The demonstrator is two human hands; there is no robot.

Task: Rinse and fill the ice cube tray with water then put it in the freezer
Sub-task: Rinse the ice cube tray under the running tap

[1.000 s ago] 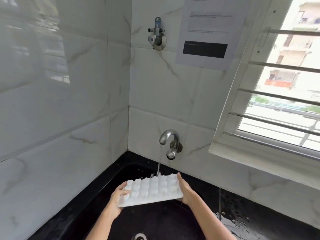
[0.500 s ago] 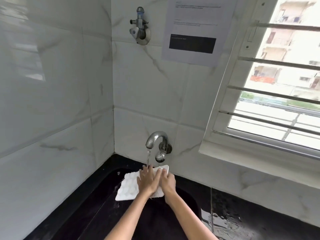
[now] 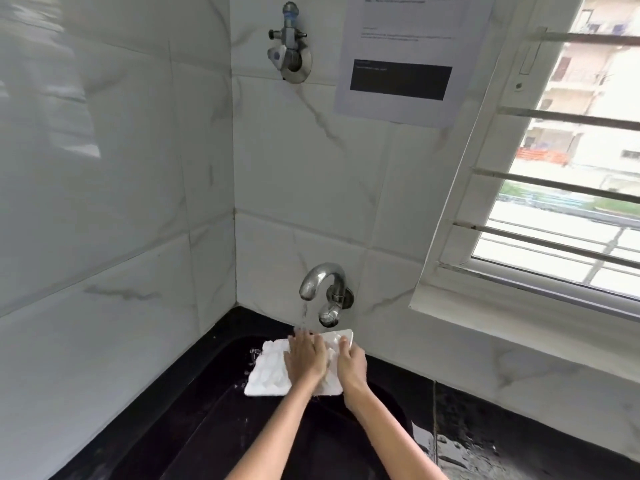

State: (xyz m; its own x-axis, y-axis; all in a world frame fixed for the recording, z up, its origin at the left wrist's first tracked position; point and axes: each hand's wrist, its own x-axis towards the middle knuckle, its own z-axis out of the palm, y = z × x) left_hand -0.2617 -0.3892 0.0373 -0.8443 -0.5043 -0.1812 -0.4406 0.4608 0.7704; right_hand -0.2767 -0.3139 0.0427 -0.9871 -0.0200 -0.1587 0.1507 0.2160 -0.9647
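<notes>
Black sink (image 3: 194,427), catching runoff; white ice cube tray (image 3: 268,374) held over it under the tap (image 3: 320,282) stream for rinsing; left hand (image 3: 306,360) flat, fingers extended, rubbing its cells; right hand (image 3: 351,363) curled gripping its right edge, steadying.

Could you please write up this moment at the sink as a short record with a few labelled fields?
place: black sink in a tiled corner, beside a window
tap: lower tap running, its stream landing at the tray's far edge
tray: white ice cube tray held over the sink under the tap
left hand: left hand flat, palm down on top of the tray
right hand: right hand gripping the tray's right edge
wall: upper valve and a printed sheet
stage: rinsing; freezer not in view
</notes>
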